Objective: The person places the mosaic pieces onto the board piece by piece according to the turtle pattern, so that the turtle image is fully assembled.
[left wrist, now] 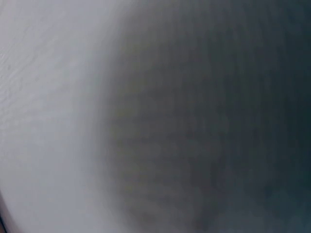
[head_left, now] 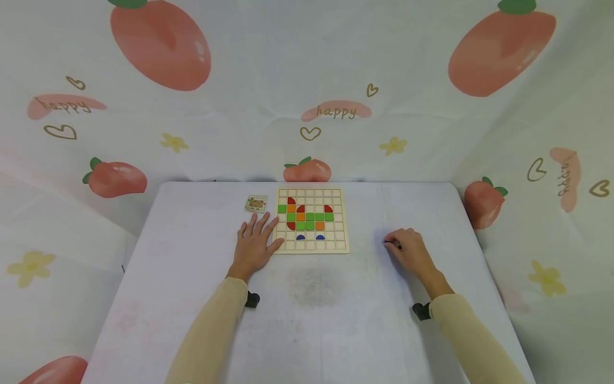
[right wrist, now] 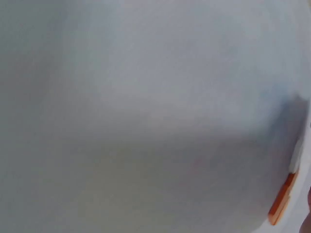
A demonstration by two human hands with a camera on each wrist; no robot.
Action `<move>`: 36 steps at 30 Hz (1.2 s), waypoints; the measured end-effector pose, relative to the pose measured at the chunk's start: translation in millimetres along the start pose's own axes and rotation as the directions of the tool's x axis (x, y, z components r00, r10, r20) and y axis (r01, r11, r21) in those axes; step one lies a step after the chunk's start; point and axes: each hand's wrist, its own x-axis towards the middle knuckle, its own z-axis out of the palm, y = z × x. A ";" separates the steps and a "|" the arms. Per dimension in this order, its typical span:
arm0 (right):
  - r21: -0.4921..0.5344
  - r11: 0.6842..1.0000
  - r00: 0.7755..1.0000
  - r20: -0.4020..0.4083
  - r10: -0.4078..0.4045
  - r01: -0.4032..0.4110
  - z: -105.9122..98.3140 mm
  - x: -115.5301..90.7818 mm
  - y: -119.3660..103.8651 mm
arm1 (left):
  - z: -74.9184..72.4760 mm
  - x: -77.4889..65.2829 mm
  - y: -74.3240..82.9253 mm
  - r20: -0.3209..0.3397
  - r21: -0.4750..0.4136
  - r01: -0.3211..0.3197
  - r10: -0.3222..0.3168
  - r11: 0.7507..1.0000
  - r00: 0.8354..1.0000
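Note:
My left hand point(head_left: 252, 245) lies with fingers spread at the left edge of a wooden grid board point(head_left: 336, 245), its thumb and a fingertip overlapping the rim. Set in the grid are red, green, orange and blue pieces, with two blue half-rounds point(head_left: 320, 237) near the bottom. Out to the right of the board, my right hand point(head_left: 410, 250) pinches a small dark-blue piece point(head_left: 387, 242), mostly hidden by the fingers. At the lower right of the right wrist view, an orange piece point(right wrist: 282, 200) with a whitish end shows beside a fingertip. The left wrist view shows only blurred sleeve and tabletop.
A small picture card point(head_left: 256, 203) with a grid pattern lies above the left hand, left of the board. The white-covered table point(head_left: 316, 341) is backed by a fruit-print cloth point(head_left: 249, 106) that also hangs at both sides.

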 end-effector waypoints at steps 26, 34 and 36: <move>0.307 0.864 0.915 0.198 0.352 -0.398 41.9 68.8 -57.6 | 1.8 0.5 -1.1 0.005 0.020 0.003 -0.003 1.000 1.000; 0.432 0.778 0.882 0.101 0.460 -0.456 66.7 89.3 -71.3 | 0.7 1.3 -2.0 0.033 0.029 0.008 -0.009 1.000 0.999; 0.457 0.759 0.873 0.087 0.480 -0.464 71.5 93.3 -74.0 | 0.4 1.2 -1.9 0.039 0.028 0.010 -0.011 1.000 0.999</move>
